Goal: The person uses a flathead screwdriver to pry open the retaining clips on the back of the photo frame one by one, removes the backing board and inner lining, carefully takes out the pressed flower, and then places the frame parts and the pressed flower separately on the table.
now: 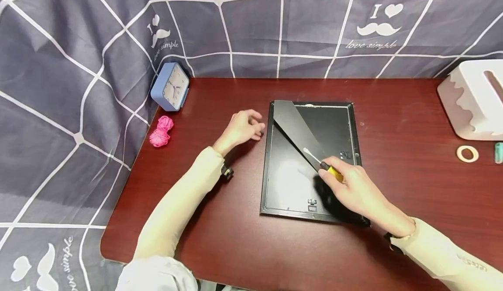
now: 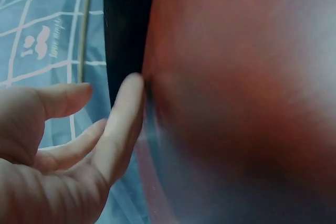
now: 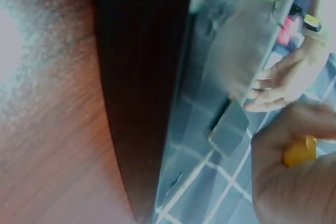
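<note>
Dark red wood makes up the table (image 1: 412, 160), which stands against a grey cloth (image 1: 59, 86) printed with white lines and moustaches. Lying flat on it near the middle is a black picture frame (image 1: 267, 160), back side up, its stand leg (image 1: 292, 127) slanting across the backing board. At the far right edge sits a white box (image 1: 471, 103) with a wavy cut front. A blue clock (image 1: 170, 86) leans at the back left corner, close to the cloth. The right hand (image 1: 359, 190) rests over the lower right part of the frame and grips a screwdriver (image 1: 324, 164) by its yellow handle, the metal shaft pointing up across the stand leg. The left hand (image 1: 243, 127) lies on the table just left of the frame's upper edge, fingers loosely bent and holding nothing; the blurred left wrist view suggests a fingertip (image 2: 131, 85) touches the frame's rim, though that is hard to confirm. A pink bundle of cord (image 1: 161, 131) lies in front of the clock, and a small roll of tape (image 1: 467, 153) lies near the box.
</note>
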`<move>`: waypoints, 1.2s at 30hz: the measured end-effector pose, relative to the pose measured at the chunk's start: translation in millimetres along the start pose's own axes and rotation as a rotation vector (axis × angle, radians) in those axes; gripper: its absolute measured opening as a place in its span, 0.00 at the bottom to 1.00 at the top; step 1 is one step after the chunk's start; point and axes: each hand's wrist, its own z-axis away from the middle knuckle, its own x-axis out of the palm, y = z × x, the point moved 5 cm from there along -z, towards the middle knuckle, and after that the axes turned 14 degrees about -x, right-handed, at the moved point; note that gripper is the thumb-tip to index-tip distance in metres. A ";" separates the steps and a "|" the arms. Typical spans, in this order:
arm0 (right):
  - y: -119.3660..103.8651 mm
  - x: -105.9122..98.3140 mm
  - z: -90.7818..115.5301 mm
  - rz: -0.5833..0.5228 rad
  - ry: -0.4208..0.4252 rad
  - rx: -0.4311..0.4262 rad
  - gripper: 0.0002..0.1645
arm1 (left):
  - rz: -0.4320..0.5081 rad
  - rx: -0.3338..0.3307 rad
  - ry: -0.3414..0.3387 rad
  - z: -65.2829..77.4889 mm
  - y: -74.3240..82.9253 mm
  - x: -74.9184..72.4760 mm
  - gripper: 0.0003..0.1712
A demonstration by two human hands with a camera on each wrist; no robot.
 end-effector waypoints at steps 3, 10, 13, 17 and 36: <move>6.5 -4.5 0.2 0.006 0.028 0.061 0.10 | -0.137 0.076 0.090 -23.9 13.1 -3.9 0.24; 19.5 -7.1 -1.2 -0.064 0.002 0.197 0.14 | -0.317 0.174 0.110 -64.4 30.2 1.4 0.22; 23.7 -7.9 -2.2 -0.058 0.003 0.191 0.13 | -0.335 0.184 0.087 -72.1 34.3 6.4 0.22; 27.4 -9.0 -3.9 -0.048 0.010 0.187 0.12 | -0.381 0.230 0.089 -76.8 39.4 14.2 0.23; 32.8 -21.3 -2.3 -0.033 0.011 0.232 0.14 | -0.466 0.213 0.166 -61.7 25.4 -7.9 0.19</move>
